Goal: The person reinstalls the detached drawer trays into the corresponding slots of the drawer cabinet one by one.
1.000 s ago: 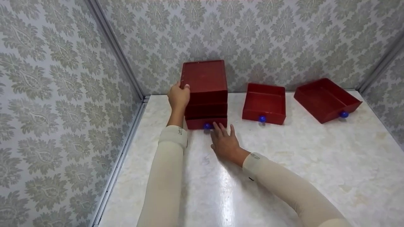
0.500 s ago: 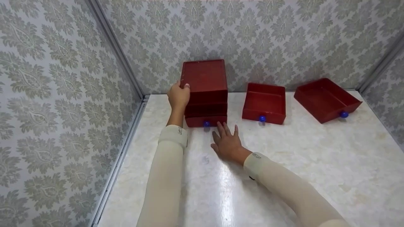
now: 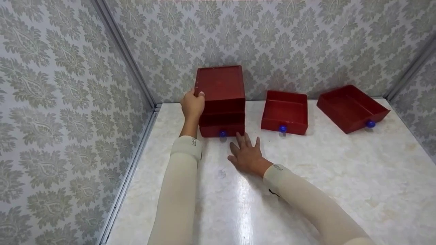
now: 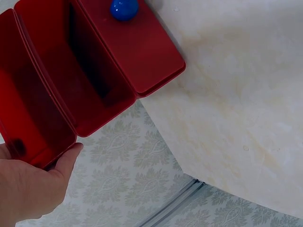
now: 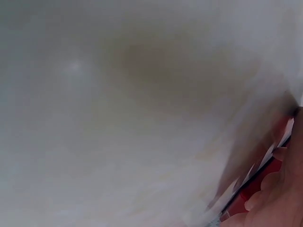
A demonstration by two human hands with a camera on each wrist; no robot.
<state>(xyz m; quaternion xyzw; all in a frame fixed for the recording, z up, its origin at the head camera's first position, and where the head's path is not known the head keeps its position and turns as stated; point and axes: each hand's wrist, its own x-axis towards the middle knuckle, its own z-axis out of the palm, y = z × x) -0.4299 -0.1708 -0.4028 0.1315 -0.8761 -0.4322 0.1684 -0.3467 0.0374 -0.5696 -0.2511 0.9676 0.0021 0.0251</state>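
So starting on the left there's the left wall [image 3: 68,102], pale with a leafy print, and a metal strip [image 3: 119,47] runs down the corner where it meets the back wall [image 3: 272,41], same print. Next is the left hand [image 3: 193,104], which has a grip on the upper left side of the cabinet [image 3: 219,83], with the thumb up on the edge. The cabinet is red and stands upright near the back of the table [image 3: 306,197], left of the middle. It's got two open slots, and below them is the bottom drawer [image 3: 207,132], in its place, with a blue knob [image 3: 222,134] facing the person.

Just in front of its lower right corner is the right hand [image 3: 247,156], palm down with fingers spread, nothing in it. Can't tell if the fingertips actually touch the drawer; the right wrist view is too blurry to help.

Further right, the second drawer [image 3: 285,110] lies on the table, open side up, knob toward the person. Last one over is the end drawer [image 3: 351,107], also open side up but turned at an angle, its blue knob pointing toward the front right.
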